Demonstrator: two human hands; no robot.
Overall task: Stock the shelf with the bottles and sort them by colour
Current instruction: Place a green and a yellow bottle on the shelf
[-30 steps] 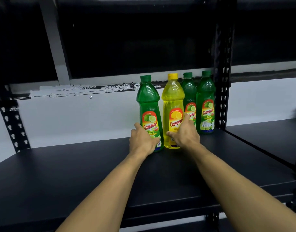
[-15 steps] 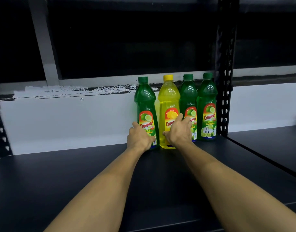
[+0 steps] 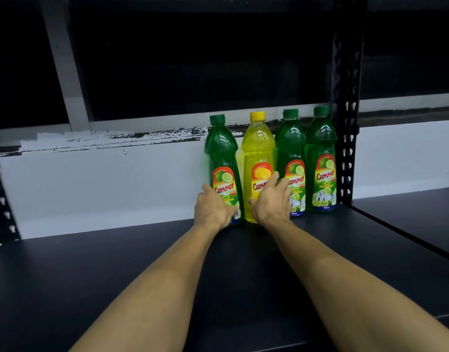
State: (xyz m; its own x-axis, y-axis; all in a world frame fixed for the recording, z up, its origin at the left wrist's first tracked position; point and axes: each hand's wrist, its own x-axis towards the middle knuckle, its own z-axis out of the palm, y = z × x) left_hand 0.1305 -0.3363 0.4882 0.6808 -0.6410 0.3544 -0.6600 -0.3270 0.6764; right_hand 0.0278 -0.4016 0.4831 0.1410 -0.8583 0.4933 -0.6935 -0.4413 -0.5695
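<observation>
Four upright "Cammer" bottles stand in a row at the back of the black shelf (image 3: 116, 262). From left to right they are a green bottle (image 3: 220, 153), a yellow bottle (image 3: 258, 148), a second green bottle (image 3: 290, 143) and a third green bottle (image 3: 321, 141). My left hand (image 3: 213, 209) wraps the lower part of the leftmost green bottle. My right hand (image 3: 271, 201) holds the base of the yellow bottle, thumb on its left and fingers loosely on its right, brushing the neighbouring green label. The hands hide both bottle bases.
A perforated black upright post (image 3: 345, 123) stands just right of the row. Beyond it lies another black shelf (image 3: 409, 219). A white wall (image 3: 91, 186) closes the back. The shelf surface stretches bare to the left of the bottles and towards me.
Both hands have pushed the leftmost green bottle and the yellow bottle back, into line with the two green bottles by the wall. My right fingers have loosened.
</observation>
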